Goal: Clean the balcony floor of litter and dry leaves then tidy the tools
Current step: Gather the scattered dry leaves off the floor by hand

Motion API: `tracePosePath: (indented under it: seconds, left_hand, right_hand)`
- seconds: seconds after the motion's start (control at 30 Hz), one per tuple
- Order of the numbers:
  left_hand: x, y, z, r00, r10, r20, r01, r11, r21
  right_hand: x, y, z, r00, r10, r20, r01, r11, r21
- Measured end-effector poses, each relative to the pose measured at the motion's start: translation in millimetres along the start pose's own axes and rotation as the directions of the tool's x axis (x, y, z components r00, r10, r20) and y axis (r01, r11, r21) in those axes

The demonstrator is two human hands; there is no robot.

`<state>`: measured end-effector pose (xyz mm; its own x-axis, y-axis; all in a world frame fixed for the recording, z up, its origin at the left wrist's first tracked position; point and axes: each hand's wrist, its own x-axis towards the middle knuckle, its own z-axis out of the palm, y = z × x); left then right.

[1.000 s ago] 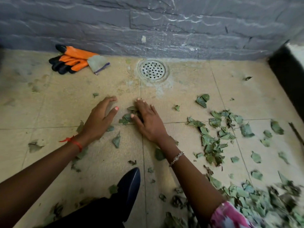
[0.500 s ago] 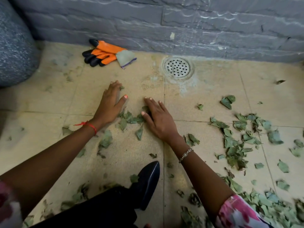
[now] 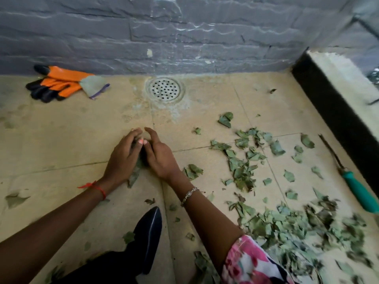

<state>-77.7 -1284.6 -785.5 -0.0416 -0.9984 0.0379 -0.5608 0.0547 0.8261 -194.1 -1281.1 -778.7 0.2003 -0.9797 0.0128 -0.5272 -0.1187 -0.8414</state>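
1. The left hand [image 3: 123,158] and right hand [image 3: 161,160] are down on the tiled floor [image 3: 71,140], pressed close together, thumbs touching and fingers curved inward towards each other.
2. Between the two cupped palms sits a small bunch of gathered leaves [image 3: 134,175]. Both hands close on it from either side. Only a green edge sticks out near the wrists, so how much is held is hard to tell.
3. A red thread [image 3: 96,187] circles the left wrist and a silver bracelet [image 3: 189,194] the right; a pink floral sleeve [image 3: 250,261] covers the right upper arm.
4. Loose leaves [image 3: 240,169] lie scattered over the tiles to the right of the hands, thickening into a heap [image 3: 287,224] at the lower right.
5. A round metal drain [image 3: 164,89] is set in the floor beyond the hands, just beside the grey stone wall [image 3: 184,37].
6. A pair of orange and black gloves [image 3: 61,84] lies at the far left, near the foot of the wall, well apart from the hands.
7. A tool [image 3: 348,180] with a teal handle lies along the floor at the right, near the black ledge [image 3: 336,111].
8. A dark pointed shoe [image 3: 150,232] rests on the tiles between the forearms.
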Motion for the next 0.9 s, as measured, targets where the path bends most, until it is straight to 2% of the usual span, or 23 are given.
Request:
tracePosePath:
  seconds: [0.13, 0.23, 0.37, 0.47, 0.6, 0.7, 0.77, 0.83, 0.9]
  left_hand:
    - [-5, 15, 24, 0.999, 0.032, -0.014, -0.032, 0.998, -0.053]
    - [-8, 24, 40, 0.998, 0.066, 0.001, -0.066, 0.997, -0.039]
    - [-10, 33, 60, 0.993, 0.119, 0.016, -0.119, 0.993, -0.002]
    - [-5, 44, 76, 0.995, 0.099, 0.031, -0.098, 0.995, -0.023]
    - [10, 59, 99, 0.987, 0.139, 0.082, -0.132, 0.987, -0.091]
    - [30, 83, 120, 0.988, 0.111, 0.11, -0.081, 0.966, -0.246]
    - [49, 100, 135, 0.972, 0.153, 0.176, -0.088, 0.939, -0.333]
    - [79, 109, 151, 0.925, 0.284, 0.252, -0.191, 0.922, -0.338]
    - [108, 112, 156, 0.841, 0.43, 0.329, -0.38, 0.901, -0.206]
  right_hand:
    - [-22, 5, -17, 0.995, 0.045, -0.085, -0.036, 0.994, 0.103]
    - [-39, 8, -42, 0.959, 0.124, -0.257, -0.078, 0.981, 0.18]
    - [-60, 20, -90, 0.815, 0.184, -0.55, -0.083, 0.975, 0.204]
    - [-73, 37, -123, 0.708, 0.183, -0.682, -0.114, 0.983, 0.146]
    - [-83, 68, -155, 0.588, 0.245, -0.771, -0.269, 0.958, 0.098]
    - [-83, 90, -176, 0.53, 0.285, -0.799, -0.369, 0.925, 0.085]
    - [-79, 101, -193, 0.504, 0.281, -0.816, -0.386, 0.919, 0.078]
    - [-69, 114, -210, 0.494, 0.25, -0.833, -0.373, 0.926, 0.056]
    - [-60, 117, -220, 0.485, 0.226, -0.845, -0.364, 0.931, 0.04]
